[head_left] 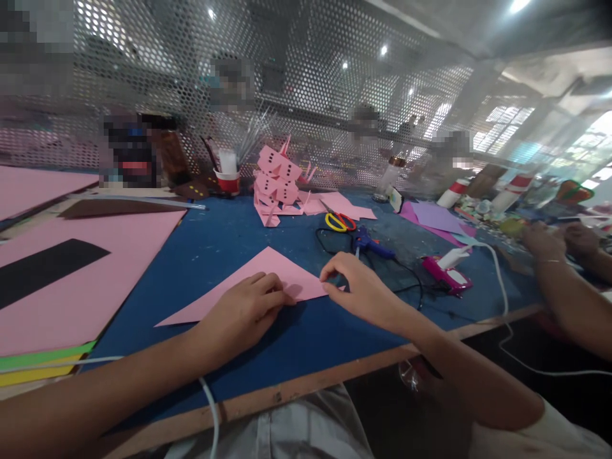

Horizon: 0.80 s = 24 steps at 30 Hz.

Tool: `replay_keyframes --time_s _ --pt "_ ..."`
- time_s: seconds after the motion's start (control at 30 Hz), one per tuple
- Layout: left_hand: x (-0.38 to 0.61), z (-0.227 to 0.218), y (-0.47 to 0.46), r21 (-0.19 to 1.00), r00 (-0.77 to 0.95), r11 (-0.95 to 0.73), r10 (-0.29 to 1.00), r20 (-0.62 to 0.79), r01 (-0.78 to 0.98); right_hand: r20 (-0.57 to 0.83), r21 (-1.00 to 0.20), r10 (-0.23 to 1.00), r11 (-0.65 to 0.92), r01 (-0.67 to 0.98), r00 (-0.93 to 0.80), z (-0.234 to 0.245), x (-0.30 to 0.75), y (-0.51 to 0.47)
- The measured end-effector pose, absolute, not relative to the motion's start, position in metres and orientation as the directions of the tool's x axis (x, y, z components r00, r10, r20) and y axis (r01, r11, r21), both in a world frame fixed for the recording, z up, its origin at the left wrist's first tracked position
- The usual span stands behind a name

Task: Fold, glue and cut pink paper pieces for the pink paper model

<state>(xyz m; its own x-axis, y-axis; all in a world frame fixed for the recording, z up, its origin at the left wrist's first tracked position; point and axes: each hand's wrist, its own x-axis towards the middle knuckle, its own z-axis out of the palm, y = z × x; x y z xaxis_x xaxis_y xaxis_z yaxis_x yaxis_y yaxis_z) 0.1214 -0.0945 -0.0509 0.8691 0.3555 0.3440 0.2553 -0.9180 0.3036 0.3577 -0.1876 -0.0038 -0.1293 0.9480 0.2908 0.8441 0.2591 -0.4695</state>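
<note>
Indoors, before a perforated screen [310,70], a blue bench [325,338] is occupied by paperwork in pink, with a folded triangle [270,260] handled at its centre.
At left, much of the surface is covered by a large pink sheet [71,312], on which a black strip [48,268] is laid. The triangle is placed near the front edge; behind it, a cluster of dotted pink pieces [277,178] is stood close to the screen. The paper is partly covered by the left hand [246,306], fingers bent; whether anything is gripped there cannot be told. Its right corner is pinched between thumb and fingers of the right hand [356,287]. Beyond that hand are set a blue glue gun [373,244] and yellow-and-red-handled scissors [341,221].
</note>
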Motion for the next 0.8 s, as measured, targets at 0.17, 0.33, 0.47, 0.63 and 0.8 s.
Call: replay_keyframes --time_s 0.17,0.33,0.47,0.63,0.8 --pt "0.121 -0.049 -0.096 0.395 0.843 -0.884 0.4 0.36 0.251 0.097 -0.528 0.954 0.29 0.798 -0.283 -0.007 0.333 -0.164" --pt "0.108 -0.045 -0.089 0.431 0.822 -0.843 0.474 0.315 0.321 0.014 -0.488 0.929 0.33 0.808 -0.371 -0.014 0.333 -0.148" --pt "0.085 -0.042 -0.079 0.467 0.792 -0.777 0.567 0.227 0.422 -0.004 -0.475 0.925 0.332 0.815 -0.379 -0.012 0.332 -0.146" --pt "0.061 -0.039 -0.07 0.501 0.761 -0.713 0.631 0.152 0.491 -0.014 -0.442 0.938 0.304 0.844 -0.345 -0.012 0.328 -0.145" --pt "0.055 -0.033 -0.065 0.474 0.773 -0.706 0.63 0.08 0.526 -0.013 -0.438 0.945 0.288 0.852 -0.326 -0.011 0.325 -0.145"
